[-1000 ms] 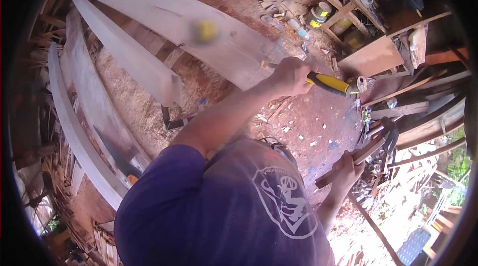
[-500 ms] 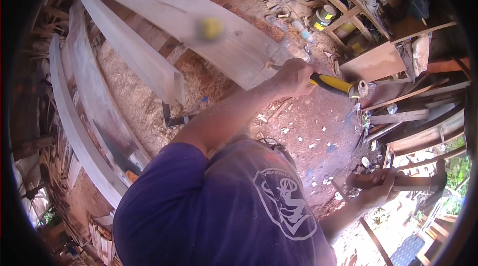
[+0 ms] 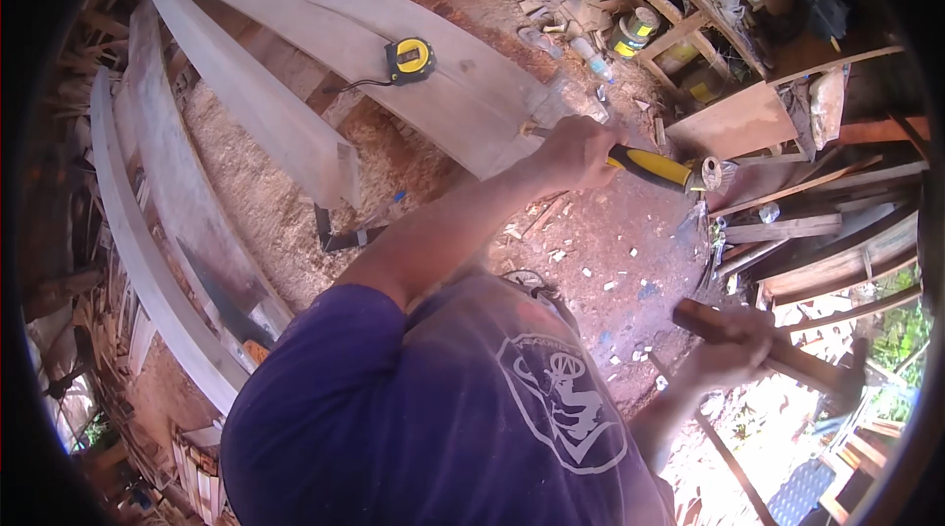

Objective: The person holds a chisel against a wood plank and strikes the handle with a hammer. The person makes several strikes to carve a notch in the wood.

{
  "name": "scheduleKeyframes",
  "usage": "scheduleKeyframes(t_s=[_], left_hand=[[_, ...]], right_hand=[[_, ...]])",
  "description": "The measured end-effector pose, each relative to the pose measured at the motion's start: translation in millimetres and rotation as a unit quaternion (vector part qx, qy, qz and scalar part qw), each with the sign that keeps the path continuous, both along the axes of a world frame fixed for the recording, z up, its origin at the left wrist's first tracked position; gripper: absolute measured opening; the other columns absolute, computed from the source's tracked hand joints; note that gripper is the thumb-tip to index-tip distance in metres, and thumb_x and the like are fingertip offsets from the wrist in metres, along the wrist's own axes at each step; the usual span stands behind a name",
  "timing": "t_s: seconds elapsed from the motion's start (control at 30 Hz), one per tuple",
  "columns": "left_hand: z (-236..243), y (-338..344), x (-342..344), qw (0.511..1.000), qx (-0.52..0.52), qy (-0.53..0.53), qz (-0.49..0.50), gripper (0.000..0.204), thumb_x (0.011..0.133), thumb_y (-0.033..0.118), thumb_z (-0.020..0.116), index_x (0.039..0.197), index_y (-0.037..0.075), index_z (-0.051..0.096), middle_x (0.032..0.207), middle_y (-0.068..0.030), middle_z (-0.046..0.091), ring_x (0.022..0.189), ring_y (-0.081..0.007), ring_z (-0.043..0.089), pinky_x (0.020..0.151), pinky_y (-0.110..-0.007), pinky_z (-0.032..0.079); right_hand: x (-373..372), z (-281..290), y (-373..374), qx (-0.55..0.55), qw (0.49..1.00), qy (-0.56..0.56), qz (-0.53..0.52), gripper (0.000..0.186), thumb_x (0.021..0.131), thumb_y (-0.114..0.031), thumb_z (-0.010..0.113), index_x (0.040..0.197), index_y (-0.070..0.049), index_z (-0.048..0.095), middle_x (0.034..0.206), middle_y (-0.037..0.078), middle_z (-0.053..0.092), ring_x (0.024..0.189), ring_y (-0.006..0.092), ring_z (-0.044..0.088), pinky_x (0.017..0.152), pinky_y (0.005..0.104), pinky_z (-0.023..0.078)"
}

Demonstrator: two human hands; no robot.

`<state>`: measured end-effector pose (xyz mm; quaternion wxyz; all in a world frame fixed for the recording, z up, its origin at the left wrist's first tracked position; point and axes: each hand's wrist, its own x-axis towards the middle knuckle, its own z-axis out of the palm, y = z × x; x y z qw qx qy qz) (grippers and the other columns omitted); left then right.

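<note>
My left hand (image 3: 581, 152) is closed round a yellow-and-black handled chisel (image 3: 655, 167), its tip end at the right end of a pale curved wooden board (image 3: 453, 103). A yellow-and-black tape measure (image 3: 410, 61) lies on that board. My right hand (image 3: 736, 351), somewhat blurred, grips the wooden handle of a hammer (image 3: 802, 364) out to the lower right, apart from the chisel; the hammer's dark head is at the far end of the handle.
More long curved boards (image 3: 246, 108) extend along the left over wood shavings (image 3: 236, 152). At upper right are cans (image 3: 635, 34), plastic bottles, offcuts and wooden frames (image 3: 679, 29). Dirt floor (image 3: 620, 241) with scattered chips lies beside me; loose timber lines the right.
My right hand has swung rightward and down with the hammer, turning its head from upward to rightward, then risen slightly. My left hand and the chisel have barely moved.
</note>
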<state>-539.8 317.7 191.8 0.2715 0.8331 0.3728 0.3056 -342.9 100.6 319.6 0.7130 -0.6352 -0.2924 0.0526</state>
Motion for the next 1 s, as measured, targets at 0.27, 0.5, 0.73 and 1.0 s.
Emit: scheduleKeyframes(t_s=[0.27, 0.5, 0.73, 1.0], left_hand=[[-2.0, 2.8, -9.5, 0.999, 0.025, 0.044, 0.003, 0.021, 0.073, 0.018, 0.073, 0.093, 0.012, 0.068, 0.069, -0.0125, 0.066, 0.070, -0.0332, 0.069, 0.066, -0.048, 0.054], [9.3, 2.9, -11.7, 0.997, -0.073, -0.016, -0.021, 0.012, 0.079, 0.014, 0.072, 0.090, 0.010, 0.068, 0.071, -0.0075, 0.066, 0.066, -0.0258, 0.066, 0.062, -0.042, 0.051], [45.2, 64.4, -140.4, 0.872, -0.034, -0.391, 0.293, 0.032, 0.093, 0.018, 0.071, 0.066, 0.013, 0.054, 0.055, 0.0093, 0.048, 0.045, -0.0011, 0.040, 0.042, -0.023, 0.027], [20.5, -30.6, -23.2, 0.993, -0.011, -0.104, -0.052, 0.012, 0.072, 0.014, 0.073, 0.073, 0.010, 0.062, 0.059, -0.0082, 0.063, 0.059, -0.0274, 0.067, 0.056, -0.040, 0.050]], right_hand=[[-8.7, -47.1, 3.7, -0.250, 0.955, -0.038, 0.154, 0.009, 0.085, -0.004, 0.061, 0.084, -0.008, 0.053, 0.056, 0.003, 0.048, 0.036, 0.0056, 0.036, 0.029, 0.0238, 0.030], [-18.6, -32.9, 4.5, -0.013, 0.991, 0.074, 0.108, 0.009, 0.088, 0.003, 0.055, 0.088, -0.006, 0.053, 0.055, -0.001, 0.046, 0.038, 0.0065, 0.043, 0.032, 0.0224, 0.035], [-25.8, -46.3, -18.3, -0.127, 0.969, 0.171, 0.125, 0.011, 0.088, 0.004, 0.057, 0.086, -0.005, 0.051, 0.055, -0.001, 0.046, 0.039, 0.0062, 0.043, 0.034, 0.0232, 0.035], [-36.3, -37.2, -2.5, -0.134, 0.960, 0.205, 0.136, 0.011, 0.089, 0.003, 0.055, 0.087, -0.006, 0.049, 0.057, -0.001, 0.042, 0.041, 0.0072, 0.039, 0.037, 0.0243, 0.033]])
